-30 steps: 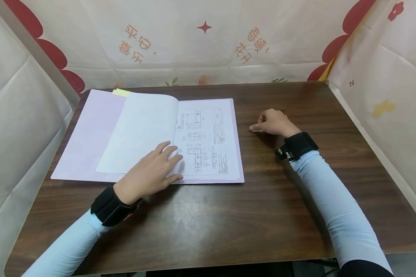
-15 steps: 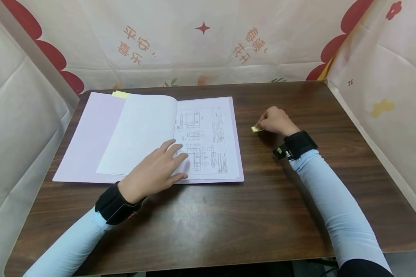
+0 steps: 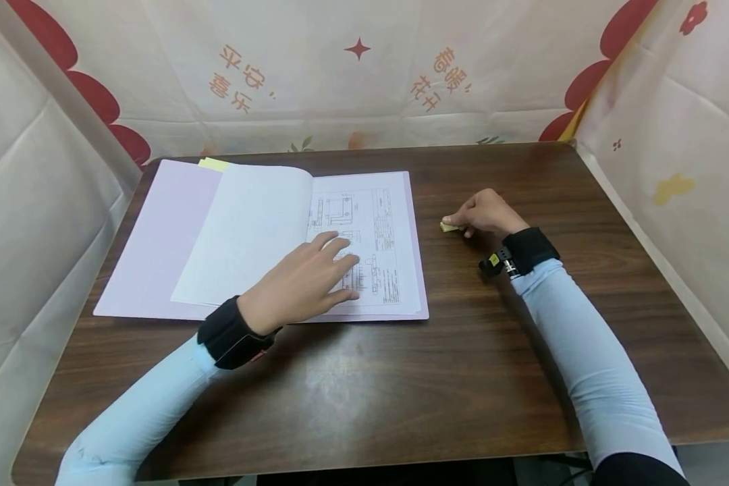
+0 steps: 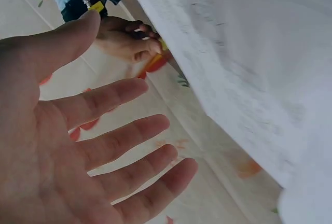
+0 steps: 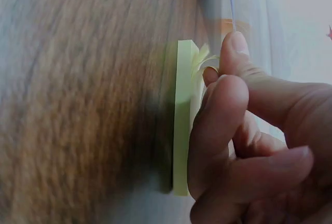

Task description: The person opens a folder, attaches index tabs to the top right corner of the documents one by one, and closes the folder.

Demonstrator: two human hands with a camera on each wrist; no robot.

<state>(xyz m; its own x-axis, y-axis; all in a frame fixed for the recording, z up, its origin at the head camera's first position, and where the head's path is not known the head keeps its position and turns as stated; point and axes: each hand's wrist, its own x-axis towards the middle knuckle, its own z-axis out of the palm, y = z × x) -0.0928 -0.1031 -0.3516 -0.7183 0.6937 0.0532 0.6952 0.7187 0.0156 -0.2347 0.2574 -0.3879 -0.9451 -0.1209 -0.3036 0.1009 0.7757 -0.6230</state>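
Note:
My left hand (image 3: 306, 273) hovers over the right-hand page (image 3: 395, 202) of an open folder, its fingers spread and straight. Technical drawings are printed on that page. In the left wrist view the same palm (image 4: 62, 151) faces the camera and holds nothing. To the folder's right, my right hand (image 3: 486, 212) is at a small yellow sticky note pad (image 3: 449, 227) on the table. The right wrist view shows the pad (image 5: 182, 120) edge-on, its upper leaves lifted and bent toward the thumb (image 5: 237, 53) and fingers, which pinch at them. The exact contact is partly hidden.
The folder's lilac cover (image 3: 140, 270) lies at the left under a turned white sheet (image 3: 249, 229). A yellow tab (image 3: 214, 163) sticks out at its top. The brown wooden table (image 3: 370, 391) is bordered by printed cloth (image 3: 316, 81) at the back and sides.
My left hand has slid right and slightly up across the page. The right hand stays at the pad; its fingers have shifted, and more of the yellow pad shows than a second ago.

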